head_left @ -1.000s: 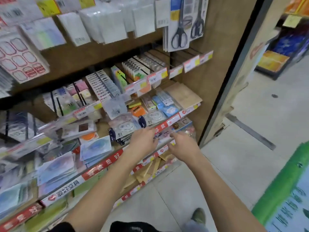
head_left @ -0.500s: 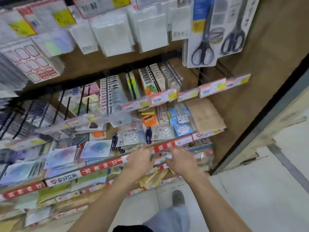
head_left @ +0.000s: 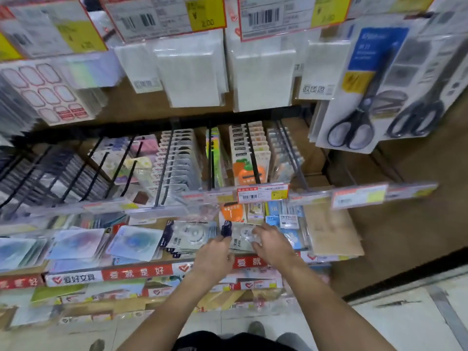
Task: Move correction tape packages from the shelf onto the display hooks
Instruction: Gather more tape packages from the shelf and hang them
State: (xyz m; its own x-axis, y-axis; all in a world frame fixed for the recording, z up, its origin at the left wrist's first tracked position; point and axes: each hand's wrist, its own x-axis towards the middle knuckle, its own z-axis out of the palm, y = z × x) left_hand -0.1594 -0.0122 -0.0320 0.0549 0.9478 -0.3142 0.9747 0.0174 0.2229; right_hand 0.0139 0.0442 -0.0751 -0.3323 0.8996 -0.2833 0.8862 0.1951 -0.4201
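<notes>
Two small stacks of correction tape packages lie flat on the shelf (head_left: 141, 272): a left stack (head_left: 190, 235) and a right stack (head_left: 240, 236), each clear blister with a dark blue card end. My left hand (head_left: 215, 257) touches the near edge of the right stack with its fingertips. My right hand (head_left: 271, 243) has fingers curled over the right stack's blister, gripping it. Above them black display hooks (head_left: 162, 171) carry rows of hanging packages.
Price-label rails (head_left: 263, 193) run in front of the hooks just above my hands. Scissors packs (head_left: 359, 92) hang upper right. Flat blue card packs (head_left: 136, 243) lie left of the tape, a brown cardboard piece (head_left: 329, 231) to the right. Floor and my shoes are below.
I have stepped closer to the shelving. Both hands rose from the shelf's front lip onto the right stack of correction tape packages.
</notes>
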